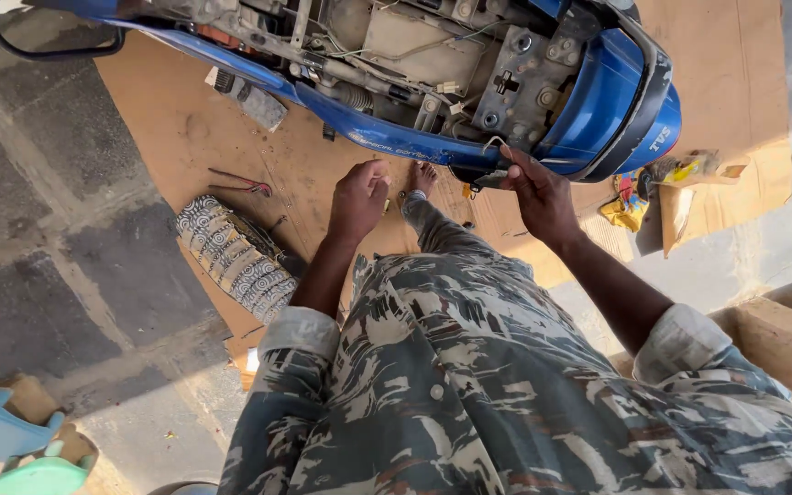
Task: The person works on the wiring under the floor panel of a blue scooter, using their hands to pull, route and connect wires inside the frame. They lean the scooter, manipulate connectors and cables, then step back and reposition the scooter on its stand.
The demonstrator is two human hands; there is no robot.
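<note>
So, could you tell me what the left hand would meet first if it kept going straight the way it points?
Probably the blue side panel of the motorcycle just beyond the left hand, which looks loosely closed; depth is unclear, so it might pass under it.

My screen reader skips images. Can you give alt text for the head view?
A person's right hand touches the underside of a blue motorcycle's tail, while the left hand hovers closed nearby, above brown cardboard.

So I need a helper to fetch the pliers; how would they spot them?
Start at the blue motorcycle lying over brown cardboard. Left of the left hand, above the patterned cushion, lie the pliers: thin, red-handled, the only hand tool there.
</note>
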